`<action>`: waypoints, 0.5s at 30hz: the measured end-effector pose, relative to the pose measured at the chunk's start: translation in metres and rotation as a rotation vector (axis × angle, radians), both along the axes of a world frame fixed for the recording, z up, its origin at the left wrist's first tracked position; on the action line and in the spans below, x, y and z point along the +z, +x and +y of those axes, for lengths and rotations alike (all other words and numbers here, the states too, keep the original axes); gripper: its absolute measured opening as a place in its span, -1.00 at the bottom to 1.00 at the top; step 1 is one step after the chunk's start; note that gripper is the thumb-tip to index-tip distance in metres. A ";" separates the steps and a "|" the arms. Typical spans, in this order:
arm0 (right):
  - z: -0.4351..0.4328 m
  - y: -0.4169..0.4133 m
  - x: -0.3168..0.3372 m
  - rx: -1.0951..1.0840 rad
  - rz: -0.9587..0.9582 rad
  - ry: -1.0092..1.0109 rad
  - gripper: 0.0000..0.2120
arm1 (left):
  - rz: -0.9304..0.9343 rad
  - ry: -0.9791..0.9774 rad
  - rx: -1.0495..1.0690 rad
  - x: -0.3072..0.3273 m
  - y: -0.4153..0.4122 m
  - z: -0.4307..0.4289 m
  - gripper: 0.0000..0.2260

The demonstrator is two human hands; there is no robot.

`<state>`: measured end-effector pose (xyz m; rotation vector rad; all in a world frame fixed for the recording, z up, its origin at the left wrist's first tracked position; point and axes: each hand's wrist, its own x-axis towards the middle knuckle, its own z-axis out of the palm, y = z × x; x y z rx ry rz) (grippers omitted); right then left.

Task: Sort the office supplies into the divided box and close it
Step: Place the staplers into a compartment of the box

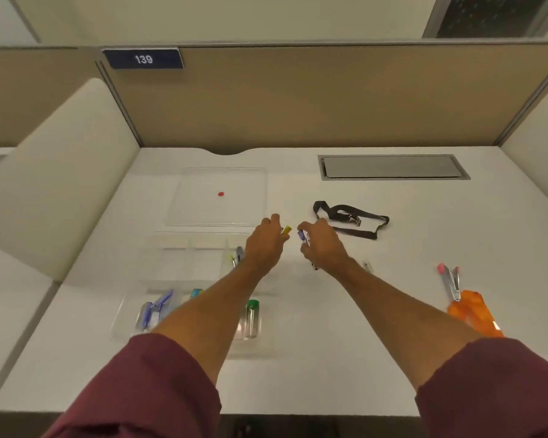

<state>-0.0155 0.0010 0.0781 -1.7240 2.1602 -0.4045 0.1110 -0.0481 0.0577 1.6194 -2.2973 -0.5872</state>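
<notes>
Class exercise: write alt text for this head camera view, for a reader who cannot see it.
Over a white desk, the left hand holds a yellow-capped item and the right hand a purple-tipped one, beside a clear divided box with its lid open.

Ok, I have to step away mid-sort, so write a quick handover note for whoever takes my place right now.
Left hand: holds a yellow-tipped item at the box's far right edge.
Right hand: holds a purple-capped item over the desk.
Box: open, lid flat behind it; a few supplies already in compartments.
Left: pink stapler, orange item, small clear piece, then close. Black strap may not belong.
</notes>
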 end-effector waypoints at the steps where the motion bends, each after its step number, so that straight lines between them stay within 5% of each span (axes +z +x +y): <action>1: -0.002 0.011 0.000 0.016 -0.003 -0.004 -0.82 | 0.009 0.005 0.023 0.001 0.013 -0.001 -0.68; 15: -0.026 0.103 -0.012 0.130 -0.090 -0.043 -0.78 | 0.041 0.065 0.187 -0.023 0.103 -0.010 -0.69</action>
